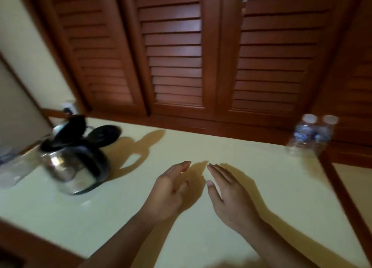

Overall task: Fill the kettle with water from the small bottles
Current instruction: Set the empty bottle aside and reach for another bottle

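Kettle (74, 163) seemingly well left of left hand (169, 191).

— What's on that pale counter (231, 147)?
— A steel kettle (70, 167), lid up. Black base (104, 134) just behind it, a blurred clear container (14, 171) close on its left, two small bottles (312, 139) far to its right

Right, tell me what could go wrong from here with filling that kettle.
1. The small bottles stand together at the far right corner of the counter; grabbing one could knock the other off the edge.
2. The kettle sits far left, so an uncapped bottle carried across may spill, possibly onto the black disc behind it, which looks like its base.
The left hand and right hand hold nothing.
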A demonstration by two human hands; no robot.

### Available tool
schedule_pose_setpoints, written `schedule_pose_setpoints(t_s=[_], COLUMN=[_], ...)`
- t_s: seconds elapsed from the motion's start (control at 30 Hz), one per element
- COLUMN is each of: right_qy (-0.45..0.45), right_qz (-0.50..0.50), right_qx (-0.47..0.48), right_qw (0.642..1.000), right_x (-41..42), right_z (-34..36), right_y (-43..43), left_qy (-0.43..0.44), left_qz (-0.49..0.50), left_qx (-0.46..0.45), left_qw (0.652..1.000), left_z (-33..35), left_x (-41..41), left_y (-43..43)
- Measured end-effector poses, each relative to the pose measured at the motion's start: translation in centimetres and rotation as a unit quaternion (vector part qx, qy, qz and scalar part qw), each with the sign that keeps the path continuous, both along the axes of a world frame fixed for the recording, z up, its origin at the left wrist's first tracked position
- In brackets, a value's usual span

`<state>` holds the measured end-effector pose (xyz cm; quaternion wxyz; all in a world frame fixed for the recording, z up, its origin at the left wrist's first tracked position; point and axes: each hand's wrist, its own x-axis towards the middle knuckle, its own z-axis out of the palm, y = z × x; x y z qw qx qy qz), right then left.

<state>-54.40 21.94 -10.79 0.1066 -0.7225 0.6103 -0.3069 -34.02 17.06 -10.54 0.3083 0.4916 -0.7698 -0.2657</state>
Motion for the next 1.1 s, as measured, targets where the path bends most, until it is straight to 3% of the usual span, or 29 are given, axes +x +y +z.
schedule_pose_setpoints(t_s=[0.3,0.57,0.77,0.93,1.1], right_qy=[-0.028,-0.031,-0.027,0.061,0.147], right_qz=[0.196,0.278,0.267,0.208,0.160], right_qx=[0.001,-0.003,-0.022,0.011,0.065], right_qw=[0.980,0.960,0.963,0.976,0.974], right_x=[17.3,31.6,43.8,50.8,52.4], right_z=[-1.1,-1.1,-0.5,-1.9,-3.3], right_y=[0.1,1.5,-2.0,-6.1,-7.2], left_qy=[0.001,0.018,0.019,0.038,0.035], left_qz=[0.164,0.241,0.281,0.317,0.328], left_qx=[-0.025,-0.047,-0.077,-0.095,-0.118], left_qw=[0.986,0.969,0.956,0.943,0.937], left_z=[-0.2,0.4,0.9,0.9,1.2], left_x=[17.3,31.1,42.2,49.7,52.6], left_y=[7.0,10.2,8.0,5.0,1.7])
